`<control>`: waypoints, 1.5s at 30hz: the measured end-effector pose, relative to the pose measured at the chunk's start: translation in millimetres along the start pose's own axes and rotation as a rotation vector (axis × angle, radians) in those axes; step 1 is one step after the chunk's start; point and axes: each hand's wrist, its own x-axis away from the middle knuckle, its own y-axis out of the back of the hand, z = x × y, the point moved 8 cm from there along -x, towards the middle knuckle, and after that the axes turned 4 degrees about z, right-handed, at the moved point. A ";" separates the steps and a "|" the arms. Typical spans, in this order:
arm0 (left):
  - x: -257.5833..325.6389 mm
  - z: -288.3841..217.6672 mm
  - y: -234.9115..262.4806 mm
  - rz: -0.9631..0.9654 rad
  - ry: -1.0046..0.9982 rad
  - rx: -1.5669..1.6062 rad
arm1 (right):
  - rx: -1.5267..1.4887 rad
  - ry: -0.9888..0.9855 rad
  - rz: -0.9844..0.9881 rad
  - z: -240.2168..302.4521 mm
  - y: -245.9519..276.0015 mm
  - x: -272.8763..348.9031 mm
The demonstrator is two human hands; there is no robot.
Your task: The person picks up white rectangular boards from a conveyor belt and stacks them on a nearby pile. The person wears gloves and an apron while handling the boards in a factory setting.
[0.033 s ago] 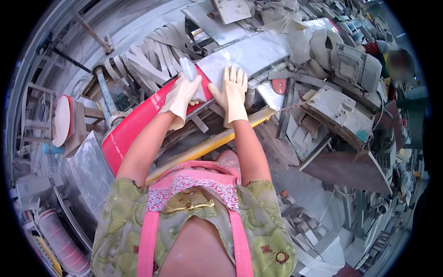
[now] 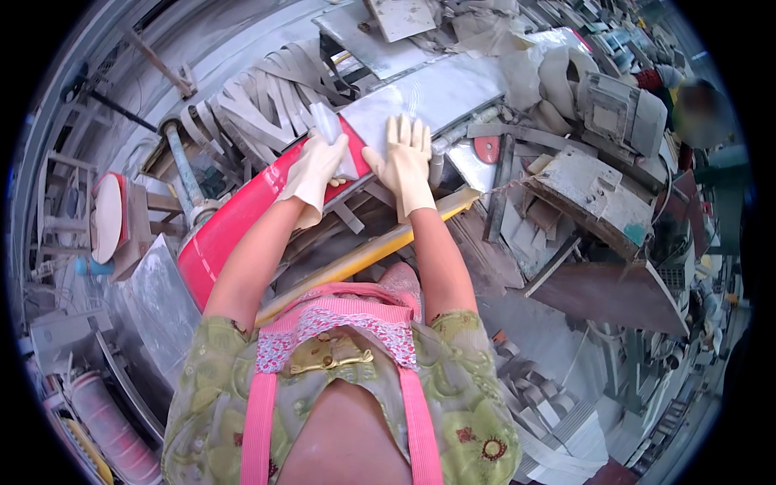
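Observation:
Both hands wear cream rubber gloves. My left hand [image 2: 317, 166] is closed round a pale, flat-sided piece [image 2: 327, 123] that shows above and beside the fingers. It sits over the seam where a long red surface [image 2: 234, 230] meets a smooth whitish plate [image 2: 428, 93]. Just right of it, my right hand [image 2: 404, 158] lies flat on the near edge of the plate. Its fingers are stretched out and hold nothing. The underside of the pale piece is hidden by the left glove.
A yellow bar [image 2: 372, 250] runs between my body and the work surface. Grey belts [image 2: 259, 105] hang in loops behind the red part. To the right stand a dusty machine housing [image 2: 622, 117], a worn board [image 2: 594, 190] and a brown panel [image 2: 614, 295]. Another person's sleeve [image 2: 649, 78] shows at far right.

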 end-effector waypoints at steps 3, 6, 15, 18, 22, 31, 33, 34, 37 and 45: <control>-10.1 4.1 7.1 -0.098 -0.118 0.030 | 0.105 0.084 0.077 7.1 -3.9 -7.6; -11.4 -1.5 -11.5 0.071 -0.139 0.415 | -0.031 0.021 0.297 -3.9 -1.2 -25.1; 7.7 -55.3 -22.9 0.170 -0.282 0.411 | -0.488 -0.201 0.398 36.2 -18.9 -41.0; 2.6 -68.5 -31.2 0.311 -0.315 0.207 | -0.377 -0.308 -0.050 -14.9 2.3 -44.8; 5.7 -67.3 -34.1 0.220 -0.337 0.120 | -0.027 -0.229 -0.185 -57.2 23.7 -0.3; 19.4 -72.6 -36.8 0.174 -0.299 0.096 | -0.429 -0.188 0.281 -61.3 5.4 -64.0; 22.4 -75.7 -38.6 0.161 -0.338 0.130 | -0.364 -0.158 0.260 -40.1 41.2 -34.3; 21.2 -75.0 -43.5 0.182 -0.329 0.171 | -0.348 -0.173 0.271 -27.3 46.0 -22.1; 22.6 -66.8 -37.1 0.162 -0.346 0.356 | -0.342 -0.112 0.322 18.7 58.4 -5.1; -83.4 -11.1 -7.8 -0.074 -0.163 0.034 | -0.181 -0.248 -0.150 -63.7 28.6 -37.6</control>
